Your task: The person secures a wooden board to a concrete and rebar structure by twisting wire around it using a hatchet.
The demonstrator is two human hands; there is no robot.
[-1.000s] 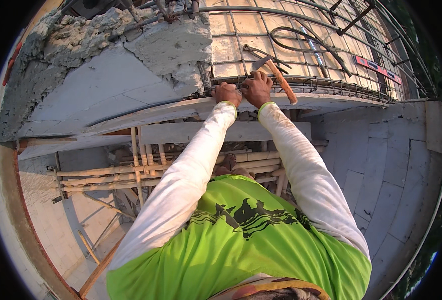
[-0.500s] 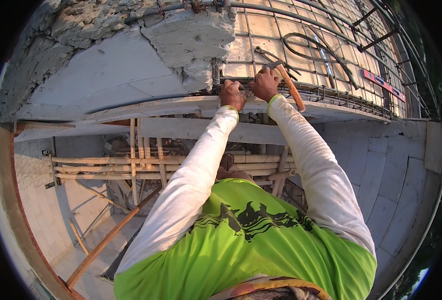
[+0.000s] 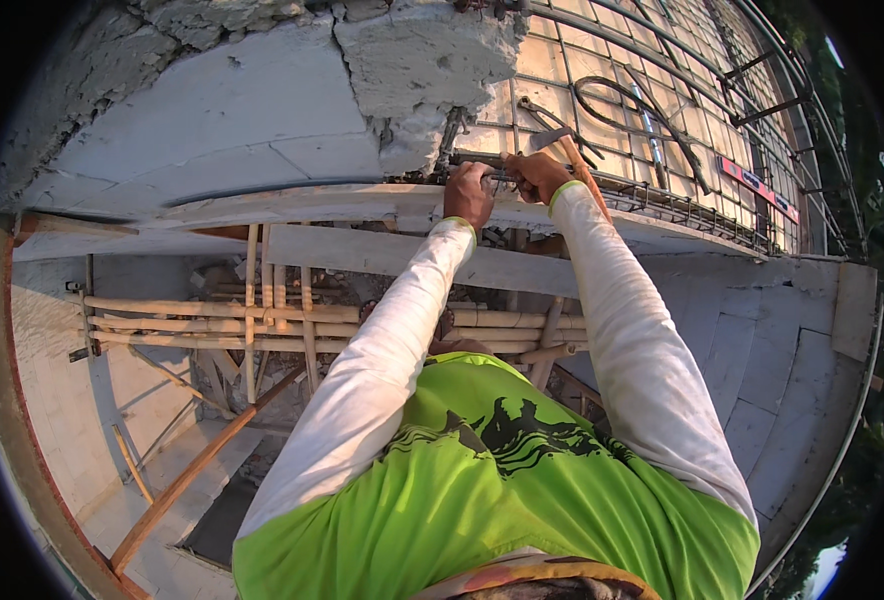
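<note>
My left hand (image 3: 469, 194) is closed, its fingers curled at the dark steel bars (image 3: 482, 160) along the near edge of the reinforcing mesh, beside broken concrete. Just to its right, my right hand (image 3: 537, 177) is closed too, fingertips pinched together at the same bars. Whatever lies within the fingers is too small to make out. A hammer (image 3: 584, 175) with a wooden handle lies on the mesh against the right hand, its handle partly behind the wrist. Beyond it are dark-handled pincers (image 3: 540, 112).
Steel mesh (image 3: 552, 60) covers pale boards ahead. On it lie a loop of black rod or cable (image 3: 602, 82), a blue-and-white tube (image 3: 650, 125) and a red spirit level (image 3: 757, 188). Broken concrete (image 3: 412, 70) rises left. Below are bamboo poles (image 3: 222, 325) over an open drop.
The view has shifted slightly, the mesh and concrete sliding right. My right hand has turned and lowered a little beside the hammer. My left hand stays at the bars.
</note>
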